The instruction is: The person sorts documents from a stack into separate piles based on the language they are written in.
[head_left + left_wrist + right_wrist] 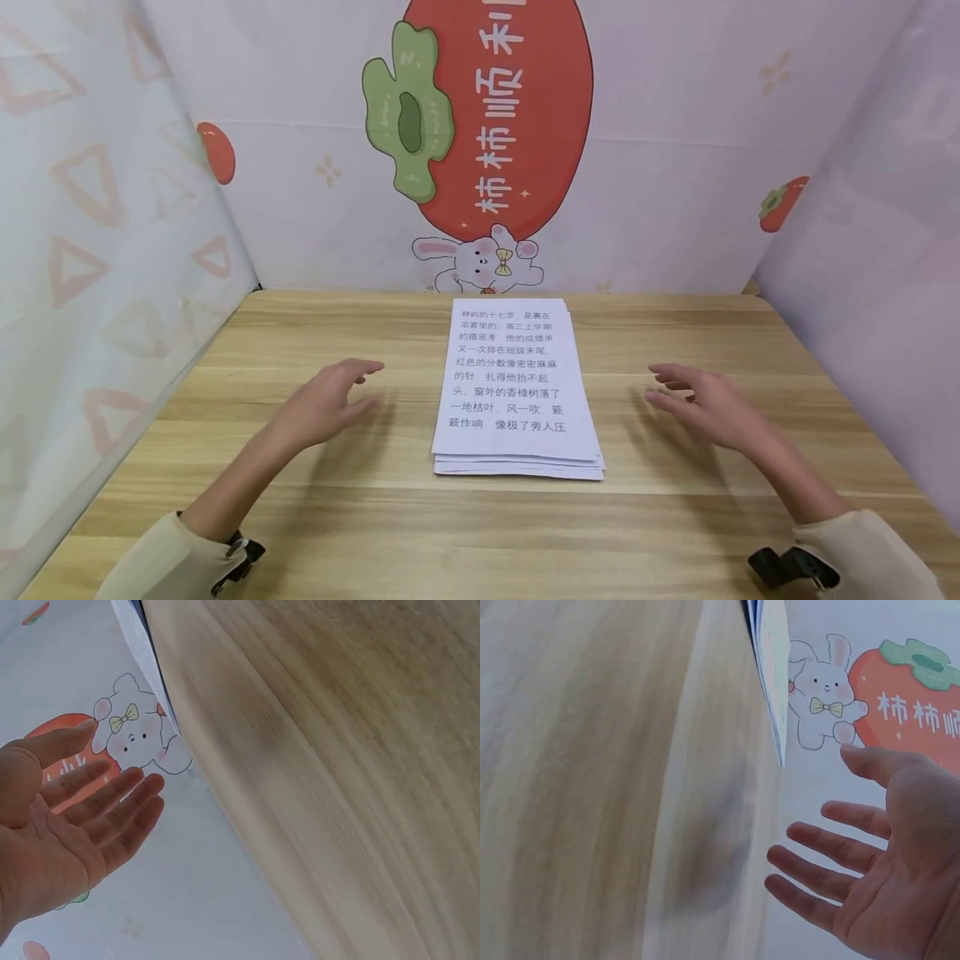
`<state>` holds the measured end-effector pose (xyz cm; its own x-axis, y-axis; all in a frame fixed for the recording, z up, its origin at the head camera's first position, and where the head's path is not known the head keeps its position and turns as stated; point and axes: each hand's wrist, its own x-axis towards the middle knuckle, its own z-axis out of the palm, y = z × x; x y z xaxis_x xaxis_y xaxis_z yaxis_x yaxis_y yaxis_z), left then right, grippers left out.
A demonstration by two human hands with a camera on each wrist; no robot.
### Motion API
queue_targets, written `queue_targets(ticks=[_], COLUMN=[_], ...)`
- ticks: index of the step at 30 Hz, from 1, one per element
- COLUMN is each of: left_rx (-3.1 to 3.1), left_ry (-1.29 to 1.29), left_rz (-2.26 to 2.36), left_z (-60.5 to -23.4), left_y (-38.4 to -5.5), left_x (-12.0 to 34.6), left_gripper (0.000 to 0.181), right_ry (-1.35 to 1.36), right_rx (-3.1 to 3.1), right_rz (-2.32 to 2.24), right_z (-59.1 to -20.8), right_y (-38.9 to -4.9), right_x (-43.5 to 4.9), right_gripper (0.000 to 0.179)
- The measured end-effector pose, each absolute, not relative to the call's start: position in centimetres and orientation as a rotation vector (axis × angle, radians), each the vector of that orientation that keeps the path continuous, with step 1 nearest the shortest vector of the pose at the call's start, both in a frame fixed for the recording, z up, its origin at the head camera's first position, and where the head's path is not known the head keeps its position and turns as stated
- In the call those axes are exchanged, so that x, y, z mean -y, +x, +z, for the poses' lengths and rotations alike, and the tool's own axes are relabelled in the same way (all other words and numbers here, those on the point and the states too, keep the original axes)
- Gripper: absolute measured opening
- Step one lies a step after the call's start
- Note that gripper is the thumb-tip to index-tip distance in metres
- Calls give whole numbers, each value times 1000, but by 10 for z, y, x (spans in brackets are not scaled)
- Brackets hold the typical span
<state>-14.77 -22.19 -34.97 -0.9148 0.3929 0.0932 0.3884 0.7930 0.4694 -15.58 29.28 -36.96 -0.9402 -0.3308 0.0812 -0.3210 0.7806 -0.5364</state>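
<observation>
A stack of white paper sheets (pixel 510 379) printed with Chinese text lies in the middle of the wooden table, its lower sheets slightly fanned out at the near edge. To its left, my left hand (pixel 327 404) hovers above the table with relaxed fingers, holding nothing. On the other side, my right hand (pixel 708 407) is likewise raised and apart from the paper. Each wrist view shows a bare palm with loosely spread fingers, the left hand (pixel 75 817) and the right hand (pixel 877 862). The stack's edge (pixel 774 682) appears at the top of the right wrist view.
The wooden table (pixel 480 533) meets a white back wall cloth (pixel 660 208) printed with a large red persimmon (pixel 555 108) and a rabbit (pixel 480 262). Pale patterned side walls (pixel 82 333) flank the table on the left and right.
</observation>
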Motion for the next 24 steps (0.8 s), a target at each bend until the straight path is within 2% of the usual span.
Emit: queue_targets(ticks=[7,15,24], left_rx=[-2828,-2646,-2471], left_ry=[559,394,283], left_rz=[976,1220,1358], left_z=[-355,-363,-372], left_y=[-164,-182,-195], left_x=[216,207,199], left_gripper=[42,44,47], right_ry=[-395,-236,-113], right_rx=[-2791,-2519,-2325], right_rz=[-1083,-1423,-1602], right_z=[-367,-370,-375], right_y=[-168,-183,-195], right_x=[-282,-269,-257], right_gripper=[54,69,64])
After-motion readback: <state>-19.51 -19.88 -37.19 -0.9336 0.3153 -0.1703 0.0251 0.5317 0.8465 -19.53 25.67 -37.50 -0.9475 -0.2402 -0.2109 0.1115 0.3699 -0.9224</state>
